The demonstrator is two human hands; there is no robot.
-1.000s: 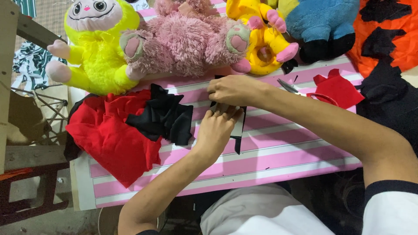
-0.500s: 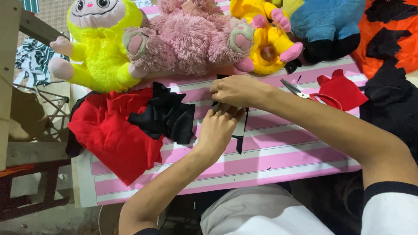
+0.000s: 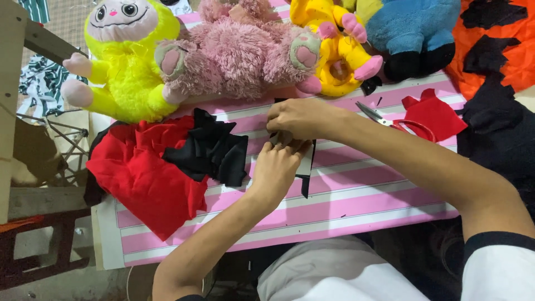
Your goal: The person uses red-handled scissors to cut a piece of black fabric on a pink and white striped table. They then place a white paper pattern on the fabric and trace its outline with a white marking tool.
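At the centre of the frame both hands meet over a small flat piece of black fabric [image 3: 306, 167] lying on the pink-and-white striped worktop [image 3: 345, 206]. The left hand [image 3: 277, 167] pinches its near edge with curled fingers, a closed grip on the cloth. The right hand [image 3: 301, 118] presses down on the far edge, fingers bent and closed onto it. Just left lies a crumpled pile of black cloth scraps [image 3: 209, 149] on a red cloth heap [image 3: 145, 173]. Metal scissors [image 3: 374, 116] lie right of the hands, touching a red felt cut-out [image 3: 434, 114]. Along the top edge sit a yellow plush toy [image 3: 125, 61] and a pink furry plush toy [image 3: 239, 53].
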